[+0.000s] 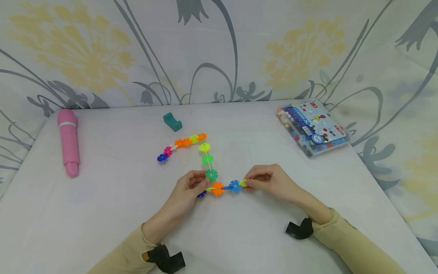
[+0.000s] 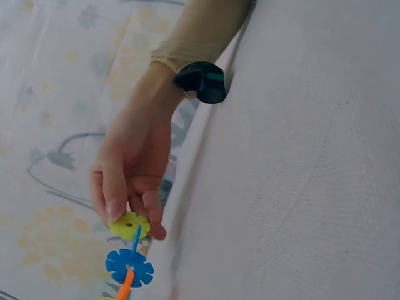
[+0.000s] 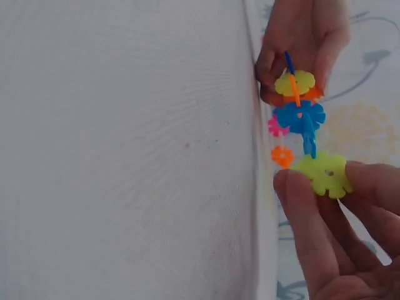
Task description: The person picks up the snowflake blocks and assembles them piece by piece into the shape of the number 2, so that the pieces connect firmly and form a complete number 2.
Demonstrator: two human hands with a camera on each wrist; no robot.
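A chain of colourful snowflake discs bends over the white table. My left hand (image 1: 184, 190) pinches it near a dark blue disc (image 1: 202, 194), with a green disc (image 1: 211, 175) beside the fingertips. An orange disc (image 1: 218, 188) and a blue disc (image 1: 235, 186) span the gap between the hands. At the chain's right end, my right hand (image 1: 273, 180) pinches a yellow-green disc (image 3: 328, 175) between thumb and finger. In the left wrist view this disc meets the blue one edge-on. The far stretch ends in another dark blue disc (image 1: 162, 157).
A teal curved block (image 1: 172, 121) lies behind the chain. At the back right sits a clear plastic case (image 1: 313, 127) of small coloured pieces. A pink cylindrical object (image 1: 69, 144) lies at the left. Behind the table (image 1: 119, 228) hangs a flowered cloth (image 1: 219, 49).
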